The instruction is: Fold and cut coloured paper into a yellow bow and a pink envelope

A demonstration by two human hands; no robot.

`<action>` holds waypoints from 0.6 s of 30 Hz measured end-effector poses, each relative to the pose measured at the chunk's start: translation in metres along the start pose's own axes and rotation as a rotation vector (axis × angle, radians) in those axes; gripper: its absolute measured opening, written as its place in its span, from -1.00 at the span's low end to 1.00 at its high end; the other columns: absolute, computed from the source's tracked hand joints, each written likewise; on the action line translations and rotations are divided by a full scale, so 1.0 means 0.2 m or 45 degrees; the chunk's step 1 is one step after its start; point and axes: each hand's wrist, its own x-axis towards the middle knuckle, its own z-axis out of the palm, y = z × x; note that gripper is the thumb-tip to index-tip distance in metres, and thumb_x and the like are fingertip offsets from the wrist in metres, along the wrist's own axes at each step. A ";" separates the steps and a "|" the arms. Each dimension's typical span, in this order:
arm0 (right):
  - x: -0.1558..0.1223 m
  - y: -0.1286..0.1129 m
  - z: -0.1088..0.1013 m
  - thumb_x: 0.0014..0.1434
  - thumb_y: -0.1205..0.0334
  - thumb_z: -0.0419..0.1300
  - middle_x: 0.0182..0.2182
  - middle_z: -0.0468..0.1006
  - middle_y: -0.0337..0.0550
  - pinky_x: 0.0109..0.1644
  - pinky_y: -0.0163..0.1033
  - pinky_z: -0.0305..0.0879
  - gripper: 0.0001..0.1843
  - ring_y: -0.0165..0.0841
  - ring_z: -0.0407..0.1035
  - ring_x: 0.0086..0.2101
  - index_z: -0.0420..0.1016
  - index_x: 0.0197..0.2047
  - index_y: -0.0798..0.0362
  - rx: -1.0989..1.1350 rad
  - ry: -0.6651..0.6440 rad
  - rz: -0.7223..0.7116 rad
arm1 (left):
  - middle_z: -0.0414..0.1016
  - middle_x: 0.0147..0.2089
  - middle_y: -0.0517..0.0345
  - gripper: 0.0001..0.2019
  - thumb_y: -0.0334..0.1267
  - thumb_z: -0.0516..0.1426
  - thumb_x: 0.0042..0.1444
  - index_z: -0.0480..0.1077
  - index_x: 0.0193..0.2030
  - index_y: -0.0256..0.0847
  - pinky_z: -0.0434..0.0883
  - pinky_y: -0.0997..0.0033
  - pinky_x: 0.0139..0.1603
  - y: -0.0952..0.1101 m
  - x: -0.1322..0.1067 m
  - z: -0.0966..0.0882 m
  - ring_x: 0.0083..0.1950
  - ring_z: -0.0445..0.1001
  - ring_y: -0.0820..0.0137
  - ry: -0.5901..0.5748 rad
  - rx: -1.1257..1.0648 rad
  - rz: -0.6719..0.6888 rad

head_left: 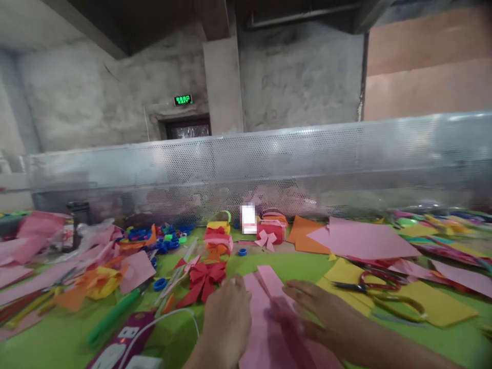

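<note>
A sheet of pink paper (265, 328) with a raised fold down its length lies before me on the green table. My left hand (229, 315) is closed at the sheet's left edge, its fingers curled and partly hidden. On the other side, my right hand (321, 305) reaches over the paper with fingers stretched out and apart, slightly blurred. A red paper bow (207, 279) lies just beyond my left hand. To the right of my right hand, scissors (365, 288) with red and yellow-green handles rest on yellow paper (442, 302).
At left are a green-handled tool (113, 318), a purple power strip (130, 335) with a white cable, and paper scraps. Small paper bags (272, 230) stand at the back. Pink sheets (365, 238) lie at right, before a perforated metal panel (269, 164).
</note>
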 end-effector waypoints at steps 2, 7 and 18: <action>0.05 0.01 0.08 0.13 0.16 0.07 0.19 0.22 0.08 0.16 -0.09 0.18 -0.42 -0.12 0.14 0.16 0.25 0.21 0.16 -0.015 -0.164 -0.030 | 0.50 -0.17 -0.42 -0.62 -0.37 -0.09 0.12 0.42 -0.06 -0.52 0.39 -0.07 -0.20 -0.04 -0.01 -0.01 -0.13 0.49 -0.12 -0.057 0.060 -0.086; -0.01 0.12 0.25 0.05 0.14 0.16 0.18 0.17 0.18 0.16 0.18 0.13 -0.35 0.09 0.11 0.14 0.26 0.20 0.20 -0.031 -0.175 -0.094 | 0.52 -0.16 -0.37 -0.40 -0.34 0.07 -0.07 0.21 0.17 -0.52 0.37 -0.01 -0.17 -0.05 0.03 0.06 -0.12 0.48 -0.13 -0.151 -0.082 -0.076; 0.00 0.00 0.20 0.12 0.19 0.12 -0.05 0.49 -0.12 0.01 -0.16 0.27 -0.68 -0.23 0.35 -0.06 0.48 -0.04 -0.08 0.036 0.064 -0.362 | 0.42 -0.12 -0.06 -0.22 -0.45 0.07 -0.13 -0.09 0.30 -0.32 0.25 0.25 -0.05 -0.01 0.12 0.15 -0.05 0.38 0.18 0.061 -0.678 -0.152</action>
